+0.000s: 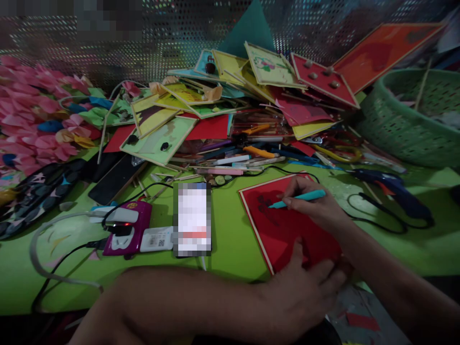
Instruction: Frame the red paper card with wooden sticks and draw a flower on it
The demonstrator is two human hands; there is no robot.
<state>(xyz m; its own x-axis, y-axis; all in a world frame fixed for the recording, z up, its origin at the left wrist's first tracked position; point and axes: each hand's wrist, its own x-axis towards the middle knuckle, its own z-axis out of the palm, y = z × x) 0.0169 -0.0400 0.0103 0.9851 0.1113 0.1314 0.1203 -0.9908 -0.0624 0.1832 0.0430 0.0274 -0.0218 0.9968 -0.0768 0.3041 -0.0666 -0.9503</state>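
A red card with a pale border lies on the green table in front of me. My right hand is closed on a teal pen, its tip touching a dark drawing on the card's upper left. My left hand lies flat with fingers spread on the card's near edge, holding it down. My left forearm stretches across the table's front edge.
A heap of coloured framed cards and pens fills the back. A phone, a magenta power bank and cables lie at the left, pink paper flowers beyond. A green basket and blue glue gun are at the right.
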